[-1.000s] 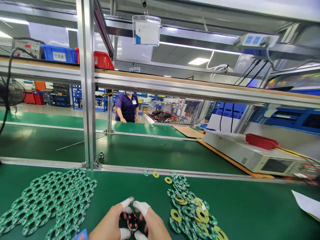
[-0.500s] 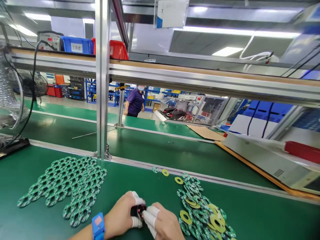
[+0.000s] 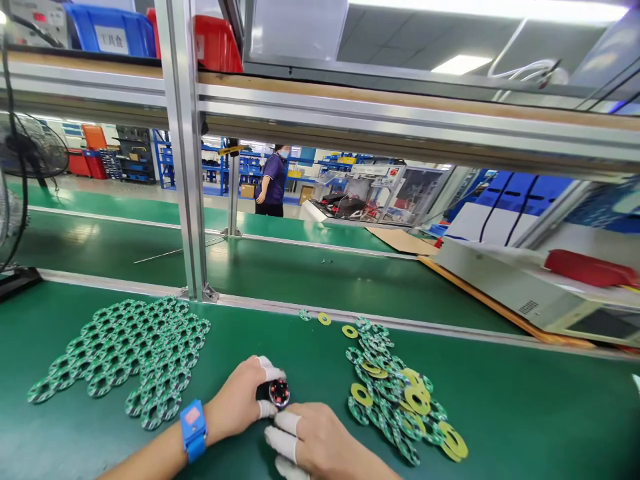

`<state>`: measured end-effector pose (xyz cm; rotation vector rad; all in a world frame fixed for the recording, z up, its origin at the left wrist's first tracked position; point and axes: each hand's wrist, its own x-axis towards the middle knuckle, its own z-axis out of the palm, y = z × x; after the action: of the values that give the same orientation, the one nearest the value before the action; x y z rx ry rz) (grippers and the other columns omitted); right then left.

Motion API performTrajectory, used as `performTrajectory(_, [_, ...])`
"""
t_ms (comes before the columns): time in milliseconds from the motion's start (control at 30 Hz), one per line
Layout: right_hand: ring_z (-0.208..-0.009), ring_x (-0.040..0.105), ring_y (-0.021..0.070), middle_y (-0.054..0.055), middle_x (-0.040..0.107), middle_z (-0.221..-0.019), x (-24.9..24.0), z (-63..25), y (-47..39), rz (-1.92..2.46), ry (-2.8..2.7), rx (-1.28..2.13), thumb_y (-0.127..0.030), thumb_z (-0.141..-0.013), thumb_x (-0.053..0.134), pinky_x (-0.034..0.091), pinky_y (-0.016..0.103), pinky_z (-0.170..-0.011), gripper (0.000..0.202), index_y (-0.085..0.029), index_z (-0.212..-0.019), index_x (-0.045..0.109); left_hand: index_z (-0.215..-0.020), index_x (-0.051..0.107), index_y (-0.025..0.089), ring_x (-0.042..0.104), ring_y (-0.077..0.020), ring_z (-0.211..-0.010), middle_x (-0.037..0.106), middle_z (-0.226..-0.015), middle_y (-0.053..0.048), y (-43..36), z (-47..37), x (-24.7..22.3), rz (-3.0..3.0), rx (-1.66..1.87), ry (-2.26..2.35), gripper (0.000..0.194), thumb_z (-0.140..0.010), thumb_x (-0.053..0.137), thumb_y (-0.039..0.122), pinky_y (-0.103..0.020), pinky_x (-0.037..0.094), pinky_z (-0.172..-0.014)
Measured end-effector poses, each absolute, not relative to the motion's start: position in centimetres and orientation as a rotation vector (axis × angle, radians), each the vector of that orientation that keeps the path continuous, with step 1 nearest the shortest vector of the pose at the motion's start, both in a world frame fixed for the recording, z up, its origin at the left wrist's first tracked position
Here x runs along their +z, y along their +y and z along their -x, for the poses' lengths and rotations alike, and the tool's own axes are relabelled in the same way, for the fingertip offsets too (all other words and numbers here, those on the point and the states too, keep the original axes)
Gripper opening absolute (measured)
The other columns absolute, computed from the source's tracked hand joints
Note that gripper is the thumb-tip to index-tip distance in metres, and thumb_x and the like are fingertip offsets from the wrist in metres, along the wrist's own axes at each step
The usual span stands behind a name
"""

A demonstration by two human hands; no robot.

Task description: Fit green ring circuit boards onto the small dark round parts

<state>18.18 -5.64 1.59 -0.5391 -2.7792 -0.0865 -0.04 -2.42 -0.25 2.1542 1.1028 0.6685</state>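
Note:
My left hand (image 3: pixel 243 395), with white fingertip covers and a blue wristband (image 3: pixel 194 427), is closed round a small dark cylindrical part (image 3: pixel 279 393) with reddish spots on its round end. Just below and right of that part is my right hand (image 3: pixel 313 437), also in white fingertip covers; its fingers are bent near the part's lower edge, and whether they hold anything is hidden. Rows of green ring-shaped pieces (image 3: pixel 125 347) lie left of my hands. On the right is a loose heap of green rings (image 3: pixel 380 393) mixed with yellow rings (image 3: pixel 417 400).
An upright metal post (image 3: pixel 187 167) stands behind the left rings, joined to a metal rail (image 3: pixel 350 321) across the green table. Farther back are a grey metal box (image 3: pixel 495 280), a red case (image 3: pixel 590 268), a fan (image 3: pixel 33 147) and a person in dark clothing (image 3: pixel 273 183).
The camera view has tilted down. My right hand has shifted down and slightly left from the dark part, whose round end now shows more. The person in the background has turned.

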Motion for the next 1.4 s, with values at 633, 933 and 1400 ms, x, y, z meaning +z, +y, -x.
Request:
performTrajectory(633, [-0.057, 0.055, 0.0164, 0.001, 0.064, -0.063, 4.3, -19.3, -4.1, 1.374, -2.371, 0.332, -0.017, -0.074, 0.059, 0.036, 0.024, -0.052, 0.015, -0.022, -0.065, 0.070, -0.096, 0.063, 0.019, 0.051, -0.0189, -0.087, 0.059, -0.094, -0.003, -2.7, -0.1, -0.2, -2.100, 0.692, 1.166, 0.033, -0.065, 0.073, 0.016, -0.030, 0.041, -0.079])
performTrajectory(933, [-0.098, 0.055, 0.0290, 0.017, 0.064, -0.104, 4.4, -28.6, 5.2, 2.041, -2.107, -0.037, -0.016, -0.082, 0.052, 0.041, 0.034, -0.079, 0.029, -0.009, -0.107, 0.064, -0.120, 0.053, 0.017, 0.050, -0.0234, -0.104, 0.055, -0.112, -0.010, -2.2, 0.4, -1.6, -2.063, 0.664, 1.139, 0.053, -0.068, 0.062, 0.017, -0.038, 0.038, -0.096])
performTrajectory(1400, [-0.079, 0.061, 0.0203, 0.004, 0.068, -0.084, 4.5, -25.3, 3.7, 1.602, -2.245, 0.565, -0.016, -0.077, 0.056, 0.046, 0.028, -0.073, 0.014, -0.017, -0.084, 0.068, -0.118, 0.054, 0.018, 0.048, -0.0221, -0.114, 0.054, -0.122, -0.010, -2.4, 1.1, 2.0, -2.063, 0.833, 1.188, 0.039, -0.080, 0.047, 0.017, -0.039, 0.034, -0.104])
